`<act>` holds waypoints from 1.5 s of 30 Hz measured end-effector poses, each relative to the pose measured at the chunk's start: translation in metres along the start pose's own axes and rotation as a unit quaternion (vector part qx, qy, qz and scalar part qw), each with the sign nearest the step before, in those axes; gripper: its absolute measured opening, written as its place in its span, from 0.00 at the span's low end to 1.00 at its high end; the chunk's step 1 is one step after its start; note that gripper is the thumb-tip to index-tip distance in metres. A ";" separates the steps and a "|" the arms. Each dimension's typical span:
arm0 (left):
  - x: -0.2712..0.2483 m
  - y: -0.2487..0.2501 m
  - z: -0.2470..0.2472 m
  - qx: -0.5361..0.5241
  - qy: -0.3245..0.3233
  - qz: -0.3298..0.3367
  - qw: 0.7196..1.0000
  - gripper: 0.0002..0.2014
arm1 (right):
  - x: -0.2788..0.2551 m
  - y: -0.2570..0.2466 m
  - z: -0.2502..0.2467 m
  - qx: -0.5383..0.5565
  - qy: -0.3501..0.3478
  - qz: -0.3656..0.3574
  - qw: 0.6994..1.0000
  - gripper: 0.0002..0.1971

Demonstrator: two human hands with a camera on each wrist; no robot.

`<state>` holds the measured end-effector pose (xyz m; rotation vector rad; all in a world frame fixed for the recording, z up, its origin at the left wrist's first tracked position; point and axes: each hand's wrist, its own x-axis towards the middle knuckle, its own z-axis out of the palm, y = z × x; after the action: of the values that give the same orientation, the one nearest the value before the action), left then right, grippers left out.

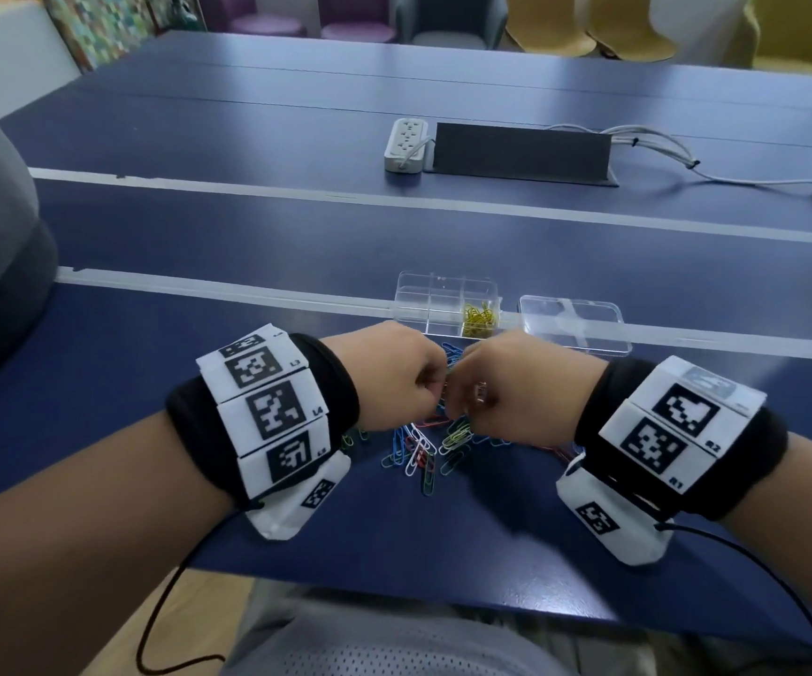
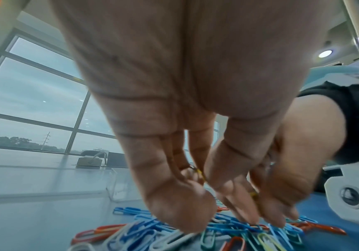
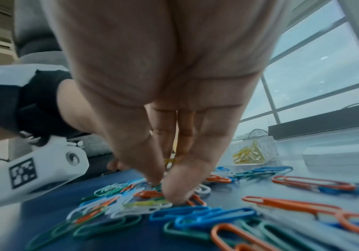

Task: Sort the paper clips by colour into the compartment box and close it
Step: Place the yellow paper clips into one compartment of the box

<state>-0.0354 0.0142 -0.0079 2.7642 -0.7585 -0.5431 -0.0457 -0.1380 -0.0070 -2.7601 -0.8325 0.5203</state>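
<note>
Many mixed paper clips [image 1: 423, 446] in a heap; both hands' fingers [image 3: 174, 190] pinch yellow clips [image 3: 170, 160].

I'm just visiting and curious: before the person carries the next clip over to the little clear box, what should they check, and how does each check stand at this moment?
1. Compartment box open: ok, its lid lies beside it.
2. Yellow compartment known: ok, yellow clips fill only one section.
3. Left hand grips one yellow clip: cannot tell how many.
4. Right hand pinches a yellow clip: ok.
5. Yellow clips left in the pile: not ok, one pale yellow still lies there.
6. Path to box free: ok.
</note>
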 end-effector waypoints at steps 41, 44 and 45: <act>0.076 0.007 -0.033 -0.118 0.158 -0.111 0.974 0.10 | 0.049 0.060 -0.041 0.236 0.146 0.247 0.929 0.20; 0.070 0.001 -0.033 -0.115 0.153 -0.107 0.976 0.10 | 0.047 0.060 -0.041 0.236 0.147 0.239 0.930 0.19; 0.067 -0.002 -0.032 -0.111 0.150 -0.105 0.977 0.09 | 0.045 0.059 -0.040 0.232 0.146 0.236 0.932 0.19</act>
<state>0.0321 -0.0161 0.0013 2.6422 -0.3192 -0.2205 0.0342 -0.1648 0.0001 -2.4790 0.0361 0.3113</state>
